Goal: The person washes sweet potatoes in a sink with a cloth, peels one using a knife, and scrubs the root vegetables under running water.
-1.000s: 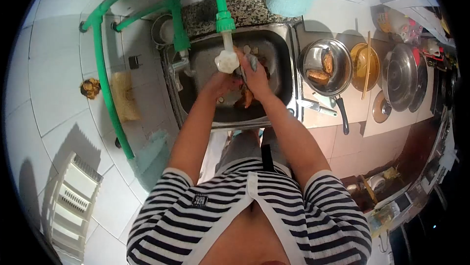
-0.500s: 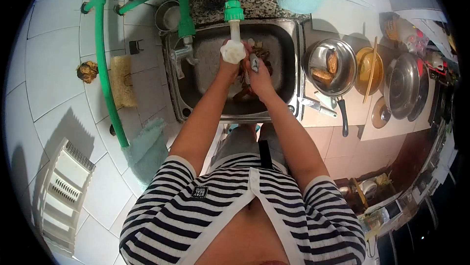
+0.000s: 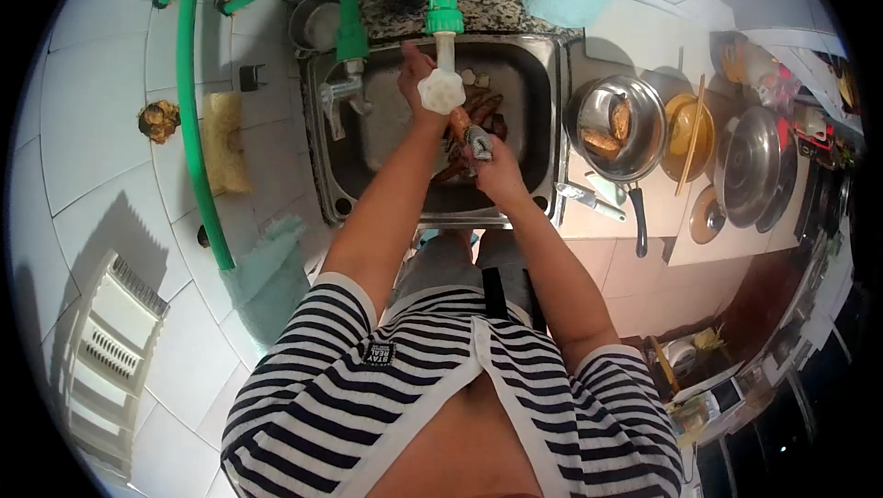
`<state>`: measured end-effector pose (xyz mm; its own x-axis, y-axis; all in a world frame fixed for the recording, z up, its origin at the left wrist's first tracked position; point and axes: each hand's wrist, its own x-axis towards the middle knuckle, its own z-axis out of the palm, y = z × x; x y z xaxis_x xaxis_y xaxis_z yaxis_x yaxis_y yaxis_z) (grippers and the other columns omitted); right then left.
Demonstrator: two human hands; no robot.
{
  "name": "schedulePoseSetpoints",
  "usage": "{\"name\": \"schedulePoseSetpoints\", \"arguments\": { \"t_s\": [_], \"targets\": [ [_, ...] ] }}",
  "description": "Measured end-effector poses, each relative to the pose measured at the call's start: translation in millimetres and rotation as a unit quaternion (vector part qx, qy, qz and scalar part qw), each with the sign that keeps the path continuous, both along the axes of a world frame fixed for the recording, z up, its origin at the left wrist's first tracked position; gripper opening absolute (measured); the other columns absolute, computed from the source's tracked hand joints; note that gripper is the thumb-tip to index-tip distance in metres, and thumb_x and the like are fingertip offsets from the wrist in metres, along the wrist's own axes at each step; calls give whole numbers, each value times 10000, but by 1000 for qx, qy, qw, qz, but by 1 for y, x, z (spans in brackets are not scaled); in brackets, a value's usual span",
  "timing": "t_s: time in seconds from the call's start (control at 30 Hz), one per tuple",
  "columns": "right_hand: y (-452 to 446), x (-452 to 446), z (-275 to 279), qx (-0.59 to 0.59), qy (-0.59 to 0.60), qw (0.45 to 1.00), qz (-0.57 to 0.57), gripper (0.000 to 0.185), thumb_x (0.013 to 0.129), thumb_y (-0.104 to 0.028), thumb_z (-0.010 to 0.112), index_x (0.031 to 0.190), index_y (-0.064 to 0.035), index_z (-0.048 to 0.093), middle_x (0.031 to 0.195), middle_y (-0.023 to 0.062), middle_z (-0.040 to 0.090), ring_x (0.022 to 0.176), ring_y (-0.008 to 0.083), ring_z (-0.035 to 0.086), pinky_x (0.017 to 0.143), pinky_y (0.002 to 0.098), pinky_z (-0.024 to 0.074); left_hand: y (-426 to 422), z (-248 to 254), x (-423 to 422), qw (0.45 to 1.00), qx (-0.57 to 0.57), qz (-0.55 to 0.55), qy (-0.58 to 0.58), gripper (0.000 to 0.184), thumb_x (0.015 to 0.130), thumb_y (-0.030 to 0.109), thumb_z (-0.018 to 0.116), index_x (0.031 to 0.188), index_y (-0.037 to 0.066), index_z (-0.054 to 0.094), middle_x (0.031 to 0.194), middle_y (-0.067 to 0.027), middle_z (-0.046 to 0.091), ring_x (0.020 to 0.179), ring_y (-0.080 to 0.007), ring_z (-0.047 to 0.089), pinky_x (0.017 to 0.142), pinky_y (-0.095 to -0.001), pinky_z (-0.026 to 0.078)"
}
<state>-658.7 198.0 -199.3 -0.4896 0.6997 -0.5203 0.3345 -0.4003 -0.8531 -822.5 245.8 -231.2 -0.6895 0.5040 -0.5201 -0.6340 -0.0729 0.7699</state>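
My left hand (image 3: 418, 82) is over the sink beside the white tap head, its fingers stretched out and apart with nothing seen in them. My right hand (image 3: 501, 172) is closed round a crumpled grey thing, possibly a scrubber or cloth (image 3: 479, 143). Touching or just beyond its tip is an orange-brown root vegetable (image 3: 459, 121), partly hidden by the tap. Several similar reddish-brown roots (image 3: 485, 110) lie in the metal sink (image 3: 382, 144), along with small pale pieces (image 3: 475, 79) near the back.
A white tap (image 3: 441, 91) on a green pipe hangs over the sink; a metal tap (image 3: 345, 98) is at left. On the right counter are a pan (image 3: 598, 107) with browned pieces, a knife (image 3: 589, 201), a yellow bowl (image 3: 682, 153) with chopsticks, and a large lid (image 3: 750, 167).
My left hand has come away from my right hand, moving up and left with its fingers opening. My right hand has shifted slightly down and right, keeping the grey thing.
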Motion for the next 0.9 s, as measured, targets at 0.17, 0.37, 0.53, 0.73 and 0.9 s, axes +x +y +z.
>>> {"name": "schedulePoseSetpoints", "arguments": {
  "t_s": [0.17, 0.37, 0.53, 0.73, 0.9],
  "targets": [
    [15, 3, 15, 102, -130, 986, -21, 357, 796, -340, 624, 899, 2, 608, 719, 207, 595, 727, 370, 577, 638, 381, 444, -17, -63, 0, 980, -1, -56, 189, 336, 866, 383, 526, 763, 71, 461, 677, -41, 480, 563, -145, 510, 495, -303, 425],
    [9, -3, 19, 100, -111, 987, -62, 355, 830, -347, 590, 937, -9, 607, 771, 210, 599, 707, 313, 578, 655, 343, 437, -20, -26, 42, 998, -58, -18, 13, 216, 864, 182, 531, 1006, 98, 392, 853, -59, 497, 618, -139, 516, 473, -279, 443],
    [2, -1, 8, -61, -66, 991, -99, 284, 842, -251, 588, 955, 9, 592, 793, 206, 593, 669, 268, 534, 655, 301, 427, -20, -25, 45, 997, -49, 42, 37, 121, 908, 145, 454, 822, 59, 445, 699, -43, 457, 573, -149, 458, 474, -294, 414],
    [2, 3, 8, 97, 20, 993, -68, 268, 843, -220, 585, 972, 15, 579, 813, 153, 613, 700, 227, 547, 661, 286, 426, -23, -16, 37, 992, 4, 67, -108, 139, 895, 131, 454, 792, 39, 453, 651, -58, 463, 533, -163, 464, 457, -290, 422],
    [26, 31, 33, 61, -74, 995, -37, 264, 844, -212, 577, 1013, -9, 566, 867, 171, 603, 788, 262, 569, 722, 313, 436, -35, 6, 20, 980, -89, 8, -177, 128, 895, 154, 451, 849, 43, 493, 719, -71, 511, 582, -174, 505, 507, -296, 457]
  ]
}}
